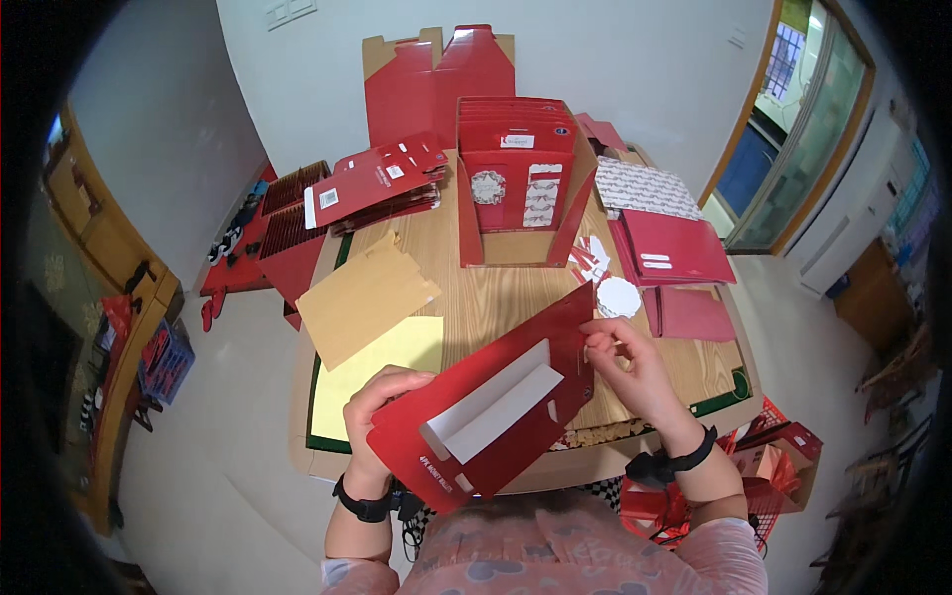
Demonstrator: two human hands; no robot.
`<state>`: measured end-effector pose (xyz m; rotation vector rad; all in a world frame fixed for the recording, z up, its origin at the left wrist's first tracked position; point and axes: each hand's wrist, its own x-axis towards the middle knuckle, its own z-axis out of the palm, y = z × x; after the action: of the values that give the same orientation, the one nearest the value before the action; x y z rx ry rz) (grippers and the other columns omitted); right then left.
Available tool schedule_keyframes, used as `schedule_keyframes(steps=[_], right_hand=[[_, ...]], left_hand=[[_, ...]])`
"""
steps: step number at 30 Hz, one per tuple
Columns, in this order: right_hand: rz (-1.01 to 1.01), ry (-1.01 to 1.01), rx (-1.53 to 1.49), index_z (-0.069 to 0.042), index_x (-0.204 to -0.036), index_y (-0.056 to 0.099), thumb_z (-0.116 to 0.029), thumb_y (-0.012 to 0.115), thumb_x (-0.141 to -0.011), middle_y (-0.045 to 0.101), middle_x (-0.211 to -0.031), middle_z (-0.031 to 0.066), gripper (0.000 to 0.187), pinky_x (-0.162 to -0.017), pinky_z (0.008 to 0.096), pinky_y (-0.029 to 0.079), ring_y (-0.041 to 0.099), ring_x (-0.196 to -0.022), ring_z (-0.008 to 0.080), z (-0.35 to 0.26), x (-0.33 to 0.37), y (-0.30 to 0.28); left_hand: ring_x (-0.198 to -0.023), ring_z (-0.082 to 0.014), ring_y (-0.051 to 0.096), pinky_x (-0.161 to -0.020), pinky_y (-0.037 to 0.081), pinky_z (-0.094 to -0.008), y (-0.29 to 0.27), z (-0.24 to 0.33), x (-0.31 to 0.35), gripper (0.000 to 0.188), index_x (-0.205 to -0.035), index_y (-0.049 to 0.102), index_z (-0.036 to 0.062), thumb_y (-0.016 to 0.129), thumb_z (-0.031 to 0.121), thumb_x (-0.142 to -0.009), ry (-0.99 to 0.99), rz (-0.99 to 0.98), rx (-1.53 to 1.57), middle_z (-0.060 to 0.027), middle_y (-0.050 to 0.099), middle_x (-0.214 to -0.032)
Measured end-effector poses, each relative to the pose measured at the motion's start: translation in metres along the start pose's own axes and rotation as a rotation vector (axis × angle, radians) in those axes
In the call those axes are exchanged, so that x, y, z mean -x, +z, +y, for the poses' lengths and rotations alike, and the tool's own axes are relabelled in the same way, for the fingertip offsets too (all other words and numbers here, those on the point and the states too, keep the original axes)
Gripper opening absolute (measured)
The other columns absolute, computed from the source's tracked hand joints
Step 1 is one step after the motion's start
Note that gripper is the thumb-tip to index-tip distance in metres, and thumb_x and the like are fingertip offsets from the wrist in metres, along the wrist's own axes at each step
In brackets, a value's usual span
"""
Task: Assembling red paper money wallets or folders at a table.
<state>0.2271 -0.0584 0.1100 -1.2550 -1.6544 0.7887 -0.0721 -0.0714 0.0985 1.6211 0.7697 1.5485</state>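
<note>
Tilted in front of my body is a red cardboard packet with a long white paper flap folded open across its face. My left hand is closed around its left edge, fingers behind the card. At the upper right edge, my right hand pinches with thumb and forefinger; whether it holds the card edge or some small piece is too fine to make out. Just beyond the right hand lies a white scalloped round label, with several small red and white paper pieces behind it.
A red display box holding similar packets stands at the table's far middle. Stacked red packets lie left of it, above a tan envelope and yellow sheet. Red folders and patterned paper lie right. A red basket sits below.
</note>
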Motion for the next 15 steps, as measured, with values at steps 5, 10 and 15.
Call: schedule_keyframes(steps=[5, 10, 15], right_hand=[[-0.026, 0.017, -0.229, -0.005, -0.114, 0.054, 0.001, 0.059, -0.088, 0.060, -0.097, 0.0018, 0.027, -0.077, 0.0212, 0.045, 0.056, -0.087, 0.0077, 0.012, 0.001, 0.006], [-0.178, 0.264, -0.685, -0.003, -0.116, 0.054, 0.003, 0.055, -0.089, 0.066, -0.099, 0.0052, 0.027, -0.078, 0.0248, 0.049, 0.062, -0.087, 0.0106, -0.005, 0.000, 0.000], [-0.424, 0.257, -0.715, 0.001, -0.108, 0.060, -0.003, 0.052, -0.093, 0.068, -0.096, 0.0079, 0.018, -0.076, 0.0276, 0.052, 0.065, -0.086, 0.0144, -0.022, 0.003, -0.015]], left_hand=[[-0.082, -0.0187, 0.063, -0.072, 0.049, -0.0284, 0.001, 0.001, 0.000, 0.027, -0.104, 0.065, -0.0027, 0.068, 0.009, -0.079, 0.025, 0.030, -0.053, -0.0118, 0.065, -0.092], [-0.079, -0.0197, 0.063, -0.070, 0.050, -0.0289, 0.000, -0.003, -0.001, 0.029, -0.104, 0.066, -0.0026, 0.069, 0.009, -0.077, 0.027, -0.071, -0.090, -0.0130, 0.066, -0.091], [-0.079, -0.0206, 0.064, -0.070, 0.050, -0.0286, -0.007, 0.001, 0.000, 0.030, -0.106, 0.067, -0.0013, 0.068, 0.008, -0.077, 0.055, -0.142, -0.109, -0.0132, 0.066, -0.090]])
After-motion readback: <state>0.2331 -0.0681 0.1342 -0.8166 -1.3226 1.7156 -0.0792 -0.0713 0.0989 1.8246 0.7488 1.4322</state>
